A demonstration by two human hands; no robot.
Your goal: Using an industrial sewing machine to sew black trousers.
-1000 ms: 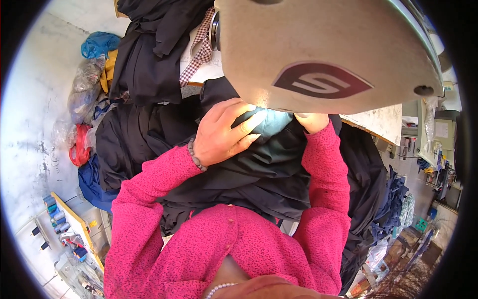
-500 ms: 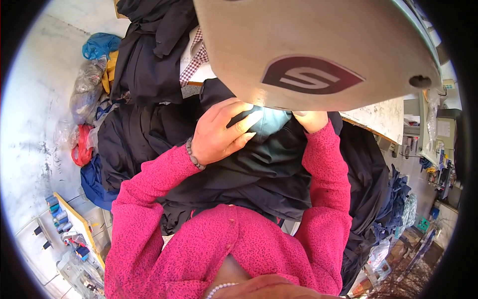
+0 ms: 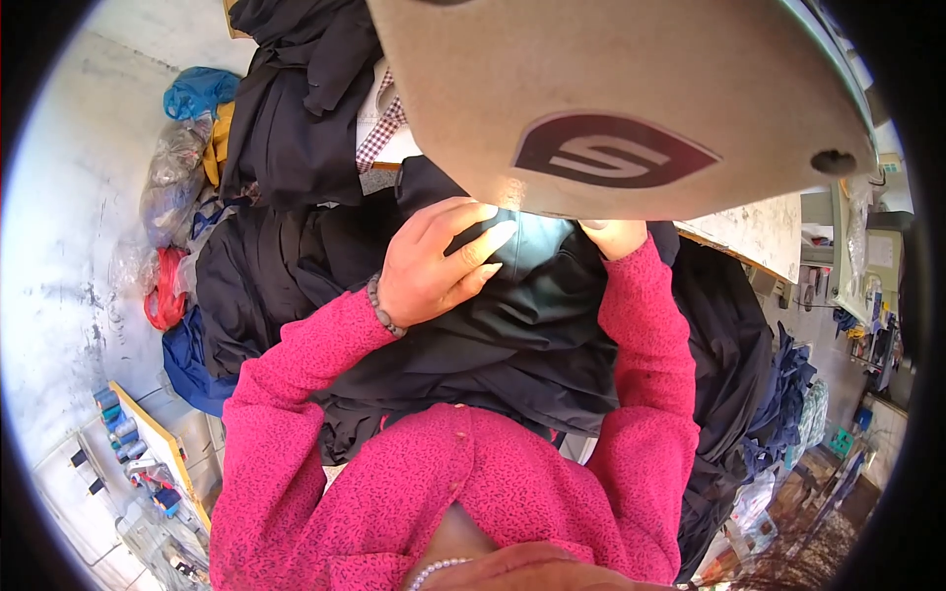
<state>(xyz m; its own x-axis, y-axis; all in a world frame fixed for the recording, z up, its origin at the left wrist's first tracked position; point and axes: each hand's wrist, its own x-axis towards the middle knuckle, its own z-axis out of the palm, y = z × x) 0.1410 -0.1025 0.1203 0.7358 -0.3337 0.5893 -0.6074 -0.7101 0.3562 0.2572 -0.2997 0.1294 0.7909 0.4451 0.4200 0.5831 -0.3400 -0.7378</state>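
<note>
Black cloth lies bunched in front of me and runs under the pale head of a sewing machine. A bright light falls on the cloth beneath the machine's lower edge. My left hand rests on the cloth left of the lit patch, its fingers apart and slightly bent. A dark beaded bracelet circles that wrist. On the far side of the lit patch, my right hand reaches under the machine head. Its fingers are hidden there, and the needle area is also out of sight.
More black garments are piled at the back left. A checked strip hangs beside them. Plastic bags line the left wall. Thread spools stand at the lower left. A white tabletop extends right of the machine.
The view has shifted very slightly. Both hands keep practically the same place on the cloth, which shows no clear movement.
</note>
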